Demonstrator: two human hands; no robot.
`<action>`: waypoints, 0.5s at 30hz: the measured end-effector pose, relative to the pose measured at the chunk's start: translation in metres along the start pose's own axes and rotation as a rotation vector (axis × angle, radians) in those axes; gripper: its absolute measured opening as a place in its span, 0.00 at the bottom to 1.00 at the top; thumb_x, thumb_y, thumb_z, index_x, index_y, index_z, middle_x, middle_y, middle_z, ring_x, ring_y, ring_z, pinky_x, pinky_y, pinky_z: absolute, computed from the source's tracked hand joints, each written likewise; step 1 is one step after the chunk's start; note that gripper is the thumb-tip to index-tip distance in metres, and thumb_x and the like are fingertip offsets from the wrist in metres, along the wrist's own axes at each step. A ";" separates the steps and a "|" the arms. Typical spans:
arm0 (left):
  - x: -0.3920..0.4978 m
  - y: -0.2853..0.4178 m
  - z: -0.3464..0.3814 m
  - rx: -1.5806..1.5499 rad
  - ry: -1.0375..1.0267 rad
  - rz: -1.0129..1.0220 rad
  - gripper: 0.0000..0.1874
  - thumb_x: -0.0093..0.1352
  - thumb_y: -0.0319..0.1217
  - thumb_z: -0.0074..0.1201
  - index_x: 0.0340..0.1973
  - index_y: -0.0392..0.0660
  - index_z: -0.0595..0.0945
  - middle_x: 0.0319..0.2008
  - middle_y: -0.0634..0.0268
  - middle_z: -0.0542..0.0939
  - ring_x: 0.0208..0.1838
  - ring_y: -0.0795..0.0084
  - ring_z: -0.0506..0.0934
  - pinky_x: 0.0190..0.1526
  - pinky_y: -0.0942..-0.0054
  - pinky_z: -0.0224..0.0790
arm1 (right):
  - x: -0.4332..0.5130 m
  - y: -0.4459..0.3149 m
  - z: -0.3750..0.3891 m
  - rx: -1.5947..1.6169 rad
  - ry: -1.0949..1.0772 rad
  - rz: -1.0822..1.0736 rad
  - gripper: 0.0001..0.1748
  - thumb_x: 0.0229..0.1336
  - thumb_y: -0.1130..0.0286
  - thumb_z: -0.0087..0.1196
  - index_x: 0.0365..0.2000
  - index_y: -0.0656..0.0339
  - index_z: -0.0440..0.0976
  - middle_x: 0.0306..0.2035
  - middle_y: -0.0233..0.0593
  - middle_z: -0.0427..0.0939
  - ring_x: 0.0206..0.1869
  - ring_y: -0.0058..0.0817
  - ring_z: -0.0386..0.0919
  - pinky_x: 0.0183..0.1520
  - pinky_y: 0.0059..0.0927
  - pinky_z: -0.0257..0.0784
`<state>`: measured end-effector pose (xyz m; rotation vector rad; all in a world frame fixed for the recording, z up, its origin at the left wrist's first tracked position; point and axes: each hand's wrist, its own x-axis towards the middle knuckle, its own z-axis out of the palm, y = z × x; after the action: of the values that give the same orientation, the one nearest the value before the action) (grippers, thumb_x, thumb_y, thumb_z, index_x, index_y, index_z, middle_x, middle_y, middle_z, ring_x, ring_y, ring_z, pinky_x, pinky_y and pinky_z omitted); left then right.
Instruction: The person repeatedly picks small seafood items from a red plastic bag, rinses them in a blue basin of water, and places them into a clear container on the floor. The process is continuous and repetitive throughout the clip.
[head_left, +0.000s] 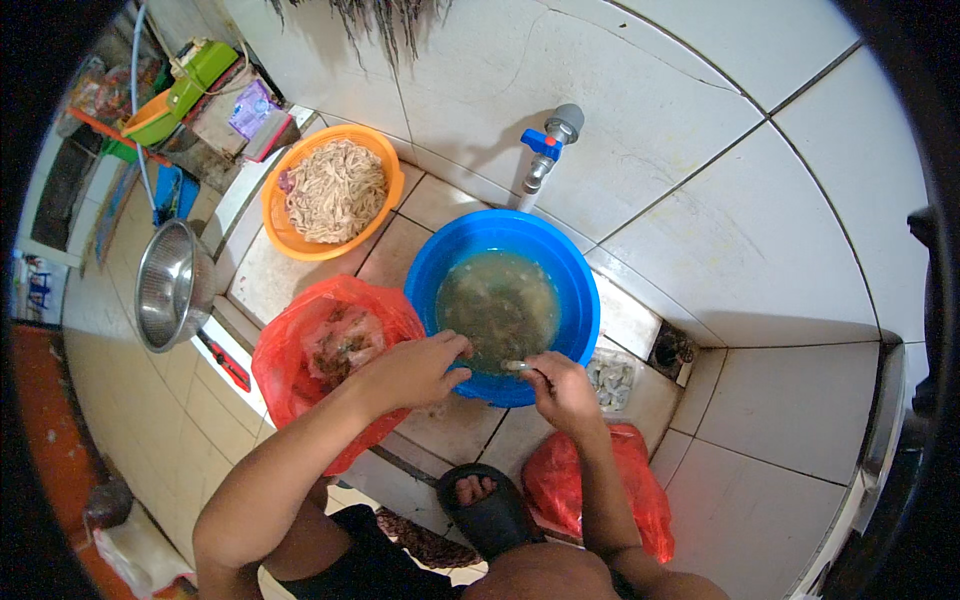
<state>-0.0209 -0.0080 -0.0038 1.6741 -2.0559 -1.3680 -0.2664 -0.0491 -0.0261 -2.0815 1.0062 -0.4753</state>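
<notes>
A blue plastic basin (577, 300) of murky brownish water (495, 300) sits on the tiled ledge before me. Over its near rim, my right hand (564, 390) pinches a small pale piece (517, 366), too small to name. My left hand (427, 369) is at the basin's near-left rim, thumb and fingers apart, with nothing visible in it. Beneath my left forearm, an open red plastic bag (289, 360) contains wet scraps (341, 349). Partly hidden behind my right hand, a clear tray (613, 381) holds several greyish-white pieces.
An orange colander (271, 217) of pale strips stands back left, with a steel colander (169, 289) beyond the ledge. A red-handled utility knife (229, 365) lies on the ledge edge. A blue-handled tap (541, 146) overhangs the basin. Another red bag (551, 480) rests beside my sandalled foot (491, 514).
</notes>
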 end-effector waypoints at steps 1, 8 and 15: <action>0.000 0.000 0.002 -0.024 0.020 0.045 0.14 0.72 0.36 0.49 0.46 0.38 0.74 0.51 0.50 0.75 0.49 0.46 0.78 0.46 0.53 0.71 | 0.000 -0.001 0.001 0.002 0.008 -0.042 0.05 0.57 0.76 0.57 0.35 0.66 0.78 0.28 0.48 0.76 0.32 0.45 0.76 0.35 0.39 0.70; 0.009 0.004 0.014 -0.008 -0.052 0.121 0.15 0.75 0.37 0.46 0.49 0.39 0.74 0.50 0.50 0.72 0.50 0.47 0.77 0.49 0.53 0.72 | 0.009 -0.019 0.014 0.066 -0.065 -0.042 0.07 0.59 0.74 0.53 0.36 0.64 0.78 0.35 0.51 0.79 0.41 0.52 0.77 0.43 0.46 0.73; -0.010 0.010 0.000 0.164 -0.057 0.004 0.11 0.72 0.33 0.48 0.39 0.37 0.77 0.40 0.52 0.79 0.46 0.48 0.79 0.47 0.53 0.71 | -0.003 -0.019 -0.014 -0.098 -0.077 0.056 0.08 0.57 0.75 0.53 0.36 0.65 0.78 0.36 0.52 0.80 0.40 0.51 0.78 0.44 0.47 0.74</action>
<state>-0.0242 0.0003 0.0076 1.7106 -2.2581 -1.2922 -0.2676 -0.0462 -0.0027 -2.1346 1.0584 -0.3207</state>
